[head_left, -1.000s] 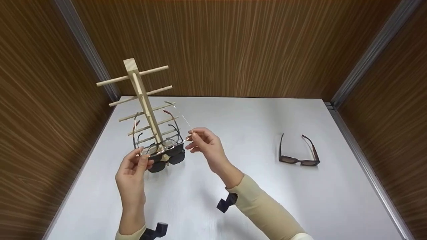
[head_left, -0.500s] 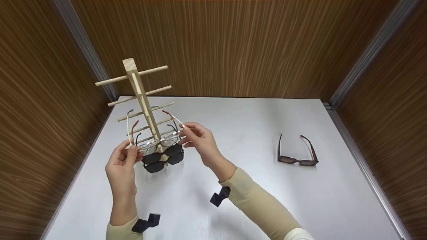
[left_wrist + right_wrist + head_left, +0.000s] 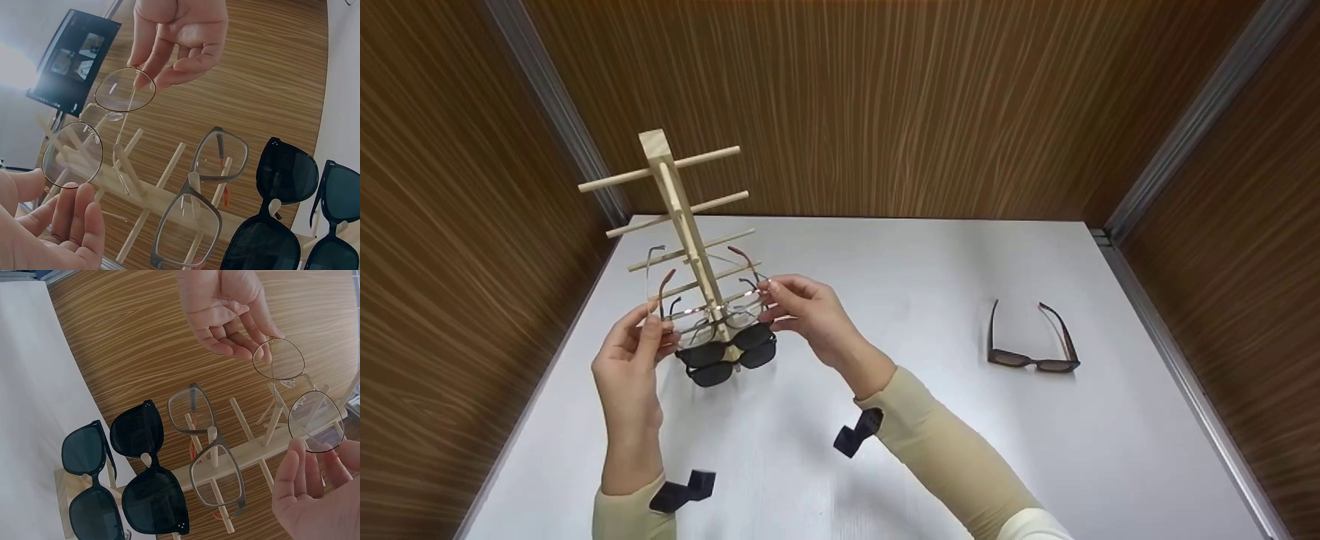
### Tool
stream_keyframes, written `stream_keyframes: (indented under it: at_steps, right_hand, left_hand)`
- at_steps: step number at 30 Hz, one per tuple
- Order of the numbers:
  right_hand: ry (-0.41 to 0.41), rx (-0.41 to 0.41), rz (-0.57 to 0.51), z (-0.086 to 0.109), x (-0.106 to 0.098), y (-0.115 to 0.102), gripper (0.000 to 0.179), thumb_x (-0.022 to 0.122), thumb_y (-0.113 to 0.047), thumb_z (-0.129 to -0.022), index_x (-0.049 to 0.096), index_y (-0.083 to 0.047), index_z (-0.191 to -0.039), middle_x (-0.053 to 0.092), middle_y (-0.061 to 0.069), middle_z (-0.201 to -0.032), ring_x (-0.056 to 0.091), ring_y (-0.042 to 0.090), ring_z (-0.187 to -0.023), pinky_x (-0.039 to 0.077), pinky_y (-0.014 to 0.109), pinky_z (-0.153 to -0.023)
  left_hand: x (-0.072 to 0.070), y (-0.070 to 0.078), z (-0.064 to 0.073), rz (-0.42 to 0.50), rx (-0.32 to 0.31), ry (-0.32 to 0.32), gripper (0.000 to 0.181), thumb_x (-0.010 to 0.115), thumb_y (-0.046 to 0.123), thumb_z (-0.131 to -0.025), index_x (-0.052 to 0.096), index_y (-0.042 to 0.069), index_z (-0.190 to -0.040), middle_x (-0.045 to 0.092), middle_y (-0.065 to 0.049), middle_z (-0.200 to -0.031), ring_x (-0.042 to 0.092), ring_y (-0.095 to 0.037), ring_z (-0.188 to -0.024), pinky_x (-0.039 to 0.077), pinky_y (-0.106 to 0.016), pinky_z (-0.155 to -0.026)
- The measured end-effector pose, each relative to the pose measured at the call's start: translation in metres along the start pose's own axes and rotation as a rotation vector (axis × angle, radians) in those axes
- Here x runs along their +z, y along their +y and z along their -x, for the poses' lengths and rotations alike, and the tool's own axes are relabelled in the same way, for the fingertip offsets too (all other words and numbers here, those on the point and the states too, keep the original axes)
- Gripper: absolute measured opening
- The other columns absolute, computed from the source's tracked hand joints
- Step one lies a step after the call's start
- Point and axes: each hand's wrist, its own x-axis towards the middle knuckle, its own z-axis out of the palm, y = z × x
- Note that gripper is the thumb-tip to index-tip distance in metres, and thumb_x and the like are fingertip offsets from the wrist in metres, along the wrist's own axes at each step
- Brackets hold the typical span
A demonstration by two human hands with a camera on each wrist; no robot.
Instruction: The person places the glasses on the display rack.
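Note:
A pair of round eyeglasses point(image 3: 125, 90) with a thin metal frame is held level between both hands, in front of a wooden display stand point(image 3: 695, 251). My left hand point(image 3: 626, 364) pinches one hinge end between thumb and fingers. The other hinge end is pinched by my right hand point(image 3: 814, 319). The temples point back on either side of the stand's post, close over its pegs. Just below them on the stand sit grey-framed eyeglasses point(image 3: 220, 439). Further down hang two pairs of dark sunglasses, an upper pair point(image 3: 287, 171) and a lower pair point(image 3: 344, 191).
Brown-lensed sunglasses point(image 3: 1033, 364) lie on the white table point(image 3: 915, 300) at the right, temples pointing back. Bare pegs point(image 3: 706, 157) stick out from the stand's upper part. Wood-grain panels point(image 3: 855, 105) enclose the table. A lit screen point(image 3: 79, 62) shows in the left wrist view.
Both hands have moved left and slightly up in the head view, bringing the round eyeglasses in closer to the stand. The stand and the sunglasses on the table stay put.

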Motion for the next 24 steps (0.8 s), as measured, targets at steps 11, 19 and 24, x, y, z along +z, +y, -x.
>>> stream_keyframes:
  at_steps: [11, 19, 24]
  right_hand:
    - [0.0, 0.009, -0.085, 0.013, -0.002, -0.001, 0.027, 0.058, -0.017, -0.093, 0.06, 0.0, -0.115, 0.062, 0.012, -0.098, 0.063, 0.023, -0.083, 0.051, 0.034, -0.073]
    - [0.015, -0.016, -0.092, 0.009, -0.002, -0.004, 0.035, 0.056, -0.017, -0.094, 0.054, 0.002, -0.123, 0.062, 0.013, -0.097, 0.063, 0.023, -0.082, 0.051, 0.033, -0.071]
    - [0.03, 0.016, -0.093, 0.0, -0.001, -0.006, 0.031, 0.056, -0.017, -0.094, 0.056, -0.005, -0.123, 0.061, 0.01, -0.094, 0.064, 0.023, -0.08, 0.052, 0.033, -0.072]
  left_hand:
    - [0.002, 0.005, 0.006, -0.011, -0.004, -0.025, 0.033, 0.063, 0.013, -0.088, 0.06, -0.005, -0.116, 0.062, -0.012, -0.083, 0.064, -0.019, -0.074, 0.053, -0.026, -0.069]
    - [0.005, 0.008, 0.002, -0.014, 0.02, -0.033, 0.031, 0.064, 0.011, -0.088, 0.06, -0.004, -0.115, 0.062, -0.012, -0.083, 0.064, -0.019, -0.073, 0.053, -0.026, -0.068]
    - [0.006, 0.007, -0.005, 0.001, 0.006, -0.026, 0.031, 0.064, 0.012, -0.088, 0.06, -0.004, -0.114, 0.061, -0.012, -0.082, 0.064, -0.019, -0.071, 0.053, -0.025, -0.067]
